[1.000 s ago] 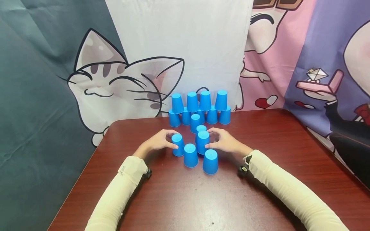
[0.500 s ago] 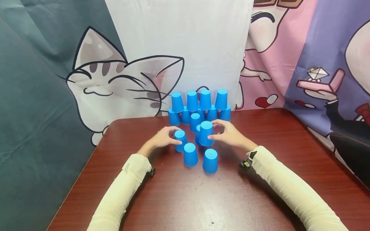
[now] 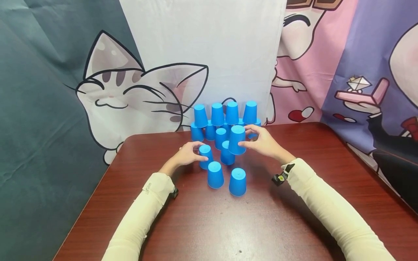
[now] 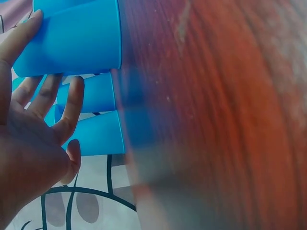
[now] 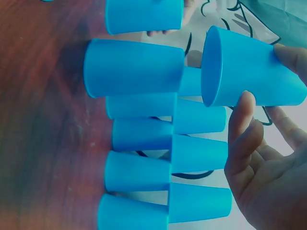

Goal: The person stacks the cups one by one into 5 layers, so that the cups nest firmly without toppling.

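Far side: four upside-down blue plastic cups (image 3: 217, 114) already top a lower row (image 3: 197, 132). The right hand (image 3: 263, 143), half-open, pinches a raised blue cup (image 3: 237, 140), unplaced; the left hand (image 3: 186, 154) lightly grips another blue cup (image 3: 205, 151). Nearer, four loose cups (image 3: 215, 175) remain unstacked.

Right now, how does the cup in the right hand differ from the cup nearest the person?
The held cup is gripped by the right hand; the nearest cup is untouched. The held cup is in the air; the nearest cup stands on the table. Both are plain blue and upside down.
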The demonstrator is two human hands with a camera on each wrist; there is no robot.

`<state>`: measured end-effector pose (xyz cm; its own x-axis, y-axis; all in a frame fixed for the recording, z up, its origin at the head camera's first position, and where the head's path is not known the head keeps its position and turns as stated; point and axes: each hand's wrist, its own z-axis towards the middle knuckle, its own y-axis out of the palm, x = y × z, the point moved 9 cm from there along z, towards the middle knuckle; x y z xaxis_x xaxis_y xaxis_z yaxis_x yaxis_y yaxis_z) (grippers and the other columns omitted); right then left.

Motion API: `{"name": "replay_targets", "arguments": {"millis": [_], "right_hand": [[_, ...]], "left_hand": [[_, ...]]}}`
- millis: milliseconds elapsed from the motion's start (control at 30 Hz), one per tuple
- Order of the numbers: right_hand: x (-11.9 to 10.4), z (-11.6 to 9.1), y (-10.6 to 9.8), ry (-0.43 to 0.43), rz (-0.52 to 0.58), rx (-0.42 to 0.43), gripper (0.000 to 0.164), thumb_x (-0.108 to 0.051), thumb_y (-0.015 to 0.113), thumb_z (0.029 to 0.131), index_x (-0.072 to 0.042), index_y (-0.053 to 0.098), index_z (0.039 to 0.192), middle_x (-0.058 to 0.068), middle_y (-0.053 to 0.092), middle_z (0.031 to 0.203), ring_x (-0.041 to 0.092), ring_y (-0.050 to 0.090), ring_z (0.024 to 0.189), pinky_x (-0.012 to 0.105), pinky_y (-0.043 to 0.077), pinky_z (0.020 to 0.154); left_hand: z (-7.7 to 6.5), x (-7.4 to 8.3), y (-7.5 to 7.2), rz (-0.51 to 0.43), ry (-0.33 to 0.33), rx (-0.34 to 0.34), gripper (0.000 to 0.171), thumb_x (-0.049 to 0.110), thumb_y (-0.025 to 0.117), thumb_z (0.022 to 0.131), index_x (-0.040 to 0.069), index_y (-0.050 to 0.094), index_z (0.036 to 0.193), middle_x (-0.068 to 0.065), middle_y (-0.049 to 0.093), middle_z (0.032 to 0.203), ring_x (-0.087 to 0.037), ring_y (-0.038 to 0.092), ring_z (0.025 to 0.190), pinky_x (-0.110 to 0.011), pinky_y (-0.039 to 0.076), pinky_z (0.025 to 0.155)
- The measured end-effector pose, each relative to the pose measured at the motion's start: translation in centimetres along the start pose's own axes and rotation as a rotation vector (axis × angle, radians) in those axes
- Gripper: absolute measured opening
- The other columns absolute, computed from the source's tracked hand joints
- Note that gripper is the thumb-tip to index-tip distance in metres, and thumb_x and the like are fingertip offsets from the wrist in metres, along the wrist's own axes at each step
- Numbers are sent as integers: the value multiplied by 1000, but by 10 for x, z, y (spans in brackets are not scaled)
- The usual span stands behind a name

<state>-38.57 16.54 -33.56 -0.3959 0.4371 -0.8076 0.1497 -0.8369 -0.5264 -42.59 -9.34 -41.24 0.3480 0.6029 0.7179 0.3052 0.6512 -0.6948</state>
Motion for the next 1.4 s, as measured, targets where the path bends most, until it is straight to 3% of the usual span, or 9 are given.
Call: {"name": "replay_targets", "arguments": {"millis": [167,400,633,833,1067,1400], "right_hand": [[1,9,-12,53,-2,44,63,-37,78,86,-10,51,138,19,59,130,40,63,110,49,58,77],[-2,26,-33,116,8,191,72,-43,77,85,-9,47,142,19,57,132,39,62,112,52,56,83],[-7,48,-50,150,7,305,75,-46,74,87,-7,46,144,20,55,136,39,59,117,56,52,91],[-10,64,-57,162,-9,345,75,-47,73,87,-9,45,145,20,56,137,38,61,114,53,52,92],[-9,79,-67,215,-32,382,78,-51,73,86,-11,44,147,17,55,140,35,56,124,53,47,100],[-11,97,-78,212,-94,402,74,-48,70,89,-11,44,148,17,55,141,32,55,126,50,47,101]], "left_hand": [[2,-2,0,-12,-18,18,59,42,81,81,15,61,129,-5,66,124,-30,59,119,-66,34,103],[4,-2,-3,31,-12,38,58,44,82,79,18,63,127,-3,68,121,-29,59,118,-65,26,103],[3,-1,-4,45,-16,46,58,43,83,78,18,64,126,-3,69,119,-28,60,118,-64,27,101],[2,-1,-5,30,-29,47,59,43,83,78,17,64,126,-4,69,119,-29,60,117,-67,24,103],[4,-3,-2,51,-35,38,62,47,84,76,18,64,126,-2,69,117,-26,61,113,-65,26,101],[3,-3,-1,68,-48,41,60,47,83,76,19,64,126,-1,69,115,-24,61,111,-62,29,99]]}}
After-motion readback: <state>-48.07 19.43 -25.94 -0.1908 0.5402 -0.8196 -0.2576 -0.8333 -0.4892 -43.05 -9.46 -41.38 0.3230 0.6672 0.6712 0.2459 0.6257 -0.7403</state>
